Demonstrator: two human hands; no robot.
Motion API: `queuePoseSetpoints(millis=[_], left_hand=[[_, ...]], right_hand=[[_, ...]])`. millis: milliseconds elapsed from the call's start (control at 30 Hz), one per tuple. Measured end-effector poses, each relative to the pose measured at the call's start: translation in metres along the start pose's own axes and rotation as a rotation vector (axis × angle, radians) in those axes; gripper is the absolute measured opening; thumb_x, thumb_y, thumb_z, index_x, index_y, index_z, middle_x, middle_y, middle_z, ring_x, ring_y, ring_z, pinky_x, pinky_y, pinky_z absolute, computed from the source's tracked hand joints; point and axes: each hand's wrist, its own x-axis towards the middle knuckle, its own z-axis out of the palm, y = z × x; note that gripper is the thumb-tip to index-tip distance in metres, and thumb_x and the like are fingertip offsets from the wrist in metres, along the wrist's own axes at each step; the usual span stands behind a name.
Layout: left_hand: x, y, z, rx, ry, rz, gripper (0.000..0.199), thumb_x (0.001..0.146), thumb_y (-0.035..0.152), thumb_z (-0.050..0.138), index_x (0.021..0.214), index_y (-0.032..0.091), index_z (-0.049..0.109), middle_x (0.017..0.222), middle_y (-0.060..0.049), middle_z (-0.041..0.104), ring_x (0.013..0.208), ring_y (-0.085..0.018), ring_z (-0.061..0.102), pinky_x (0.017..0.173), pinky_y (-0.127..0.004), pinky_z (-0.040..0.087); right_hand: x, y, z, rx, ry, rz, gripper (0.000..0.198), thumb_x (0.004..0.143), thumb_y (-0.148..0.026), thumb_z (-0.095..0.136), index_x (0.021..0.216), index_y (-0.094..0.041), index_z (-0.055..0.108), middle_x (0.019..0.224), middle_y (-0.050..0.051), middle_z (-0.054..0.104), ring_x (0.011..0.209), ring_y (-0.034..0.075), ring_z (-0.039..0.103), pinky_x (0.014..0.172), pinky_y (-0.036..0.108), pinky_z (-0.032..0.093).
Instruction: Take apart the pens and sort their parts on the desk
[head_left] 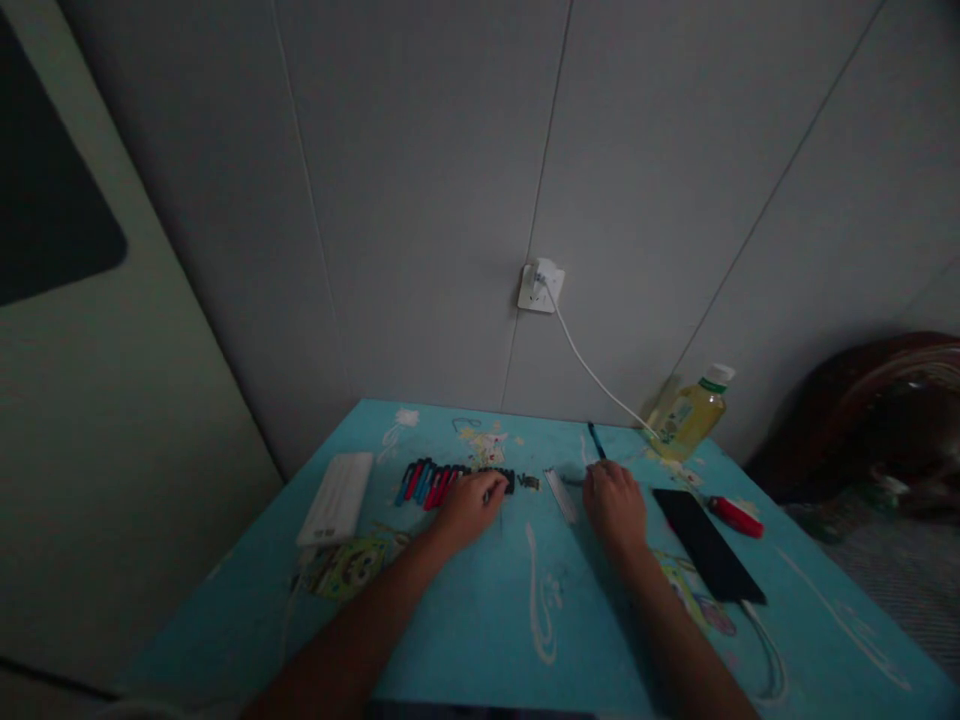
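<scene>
A row of red, blue and black pen parts (431, 484) lies across the teal table. My left hand (471, 506) rests at the row's right end, thumb and fingers pinched; anything between them is too small to make out. To its right lie small dark-gold pieces (531, 483) and a bundle of thin white sticks (561, 496). My right hand (616, 503) is on the table beyond the sticks, fingers curled down. A thin dark piece (574, 482) pokes out at its fingertips, its kind unclear. Behind that hand lies a slim dark-blue stick (596, 440).
A white power bank (337, 498) with a cable lies at left. On the right are a black phone (709, 545), a red object (736, 517) and a bottle of yellow drink (691, 415). A white cable (589, 370) runs from the wall socket (529, 292).
</scene>
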Motion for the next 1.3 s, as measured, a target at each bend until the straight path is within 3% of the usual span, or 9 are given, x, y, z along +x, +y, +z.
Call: queuePoseSetpoints(millis=[133, 267, 533, 667, 800, 933, 1100, 1300], left_hand=[[0.004, 0.002, -0.008, 0.107, 0.032, -0.036, 0.029, 0.097, 0.032, 0.044, 0.095, 0.019, 0.07, 0.084, -0.005, 0.071, 0.076, -0.017, 0.063, 0.072, -0.026, 0.042], [-0.009, 0.003, -0.009, 0.218, 0.059, -0.064, 0.027, 0.098, 0.032, 0.044, 0.1, 0.02, 0.069, 0.088, -0.005, 0.071, 0.081, -0.018, 0.064, 0.075, -0.026, 0.041], [-0.043, 0.006, 0.005, 0.414, 0.133, -0.109, 0.025, 0.097, 0.029, 0.044, 0.096, 0.023, 0.068, 0.091, -0.005, 0.07, 0.09, -0.02, 0.062, 0.08, -0.029, 0.043], [-0.044, 0.003, -0.004, 0.499, 0.203, -0.13, 0.026, 0.097, 0.027, 0.042, 0.102, 0.023, 0.067, 0.103, -0.008, 0.065, 0.107, -0.023, 0.054, 0.096, -0.035, 0.038], [-0.044, -0.004, -0.012, 0.596, 0.259, -0.193, 0.027, 0.093, 0.024, 0.046, 0.111, 0.019, 0.066, 0.108, -0.012, 0.061, 0.109, -0.028, 0.05, 0.101, -0.045, 0.034], [-0.046, -0.008, -0.009, 0.671, 0.238, -0.212, 0.029, 0.088, 0.024, 0.053, 0.113, 0.018, 0.067, 0.109, -0.014, 0.059, 0.113, -0.032, 0.047, 0.098, -0.048, 0.035], [-0.048, -0.008, -0.004, 0.716, 0.181, -0.212, 0.021, 0.088, 0.026, 0.053, 0.095, 0.018, 0.072, 0.11, -0.013, 0.058, 0.111, -0.031, 0.047, 0.094, -0.046, 0.036], [-0.043, -0.008, -0.002, 0.73, 0.158, -0.205, 0.033, 0.089, 0.024, 0.052, 0.12, 0.019, 0.062, 0.113, -0.013, 0.059, 0.109, -0.03, 0.048, 0.093, -0.044, 0.037]], right_hand=[[-0.008, -0.027, 0.006, 0.194, -0.065, -0.045, 0.035, 0.087, -0.008, 0.046, 0.114, -0.016, 0.067, 0.107, 0.011, 0.068, 0.106, 0.022, 0.058, 0.094, 0.029, 0.039], [-0.011, -0.04, 0.017, 0.257, -0.093, -0.041, 0.032, 0.086, -0.008, 0.045, 0.105, -0.016, 0.07, 0.101, 0.009, 0.071, 0.099, 0.019, 0.062, 0.087, 0.025, 0.042], [-0.028, -0.031, 0.028, 0.326, -0.122, -0.071, 0.026, 0.081, -0.008, 0.05, 0.09, -0.019, 0.072, 0.095, 0.006, 0.073, 0.093, 0.018, 0.065, 0.083, 0.023, 0.042], [-0.025, -0.026, 0.032, 0.33, -0.096, -0.067, 0.03, 0.085, -0.01, 0.045, 0.095, -0.018, 0.072, 0.098, 0.007, 0.072, 0.093, 0.019, 0.064, 0.083, 0.024, 0.042], [-0.025, -0.025, 0.031, 0.33, -0.081, -0.11, 0.028, 0.084, -0.009, 0.048, 0.092, -0.019, 0.073, 0.096, 0.007, 0.073, 0.092, 0.019, 0.064, 0.084, 0.025, 0.041], [-0.028, -0.028, 0.027, 0.322, -0.075, -0.156, 0.026, 0.082, -0.009, 0.051, 0.092, -0.018, 0.073, 0.095, 0.008, 0.072, 0.094, 0.02, 0.062, 0.087, 0.026, 0.04], [-0.029, -0.032, 0.025, 0.313, -0.092, -0.222, 0.027, 0.081, -0.008, 0.052, 0.091, -0.019, 0.074, 0.094, 0.008, 0.071, 0.094, 0.02, 0.061, 0.09, 0.027, 0.039], [-0.029, -0.03, 0.024, 0.298, -0.104, -0.24, 0.028, 0.081, -0.006, 0.051, 0.093, -0.018, 0.073, 0.092, 0.008, 0.071, 0.093, 0.019, 0.061, 0.088, 0.026, 0.039]])
